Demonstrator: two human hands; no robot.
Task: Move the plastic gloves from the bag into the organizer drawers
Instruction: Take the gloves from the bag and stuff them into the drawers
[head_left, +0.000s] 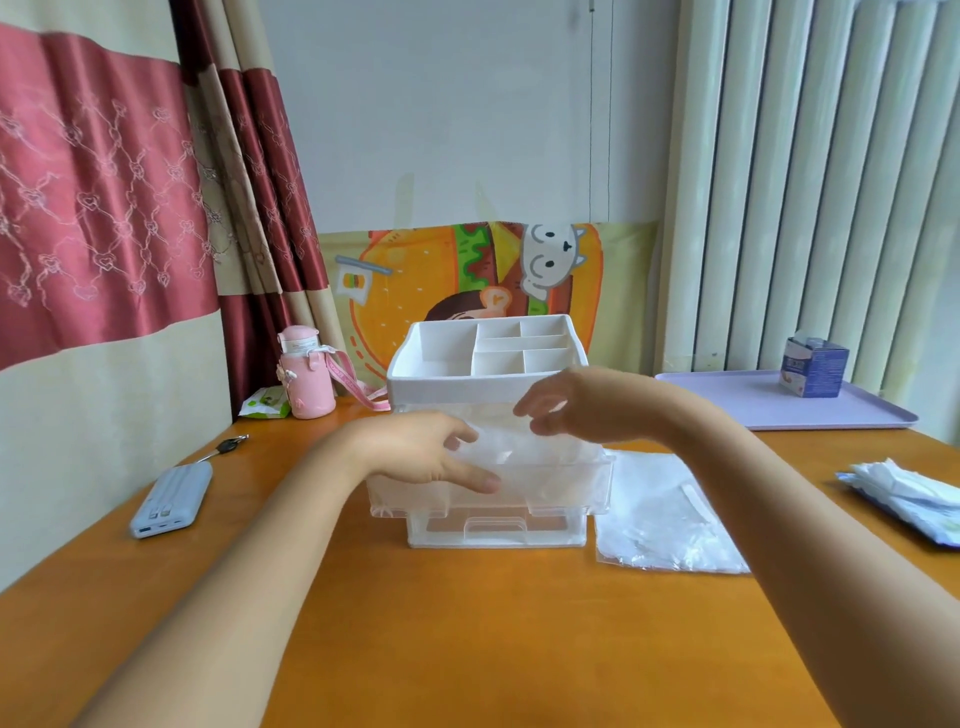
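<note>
The plastic gloves (522, 447) are being settled into the pulled-out upper drawer (561, 491) of the organizer (467, 387), where they form a crumpled clear heap. The left hand (426, 457) is being laid on them with fingers nearly straight, gripping nothing. The right hand (571, 405) is being held just above, fingers loosely curled — whether film is being pinched cannot be told. The bag (665, 514) is lying flat beside the organizer. The heap is probably best flattened below the rim — from both ends — so that no film is trapped at closing.
</note>
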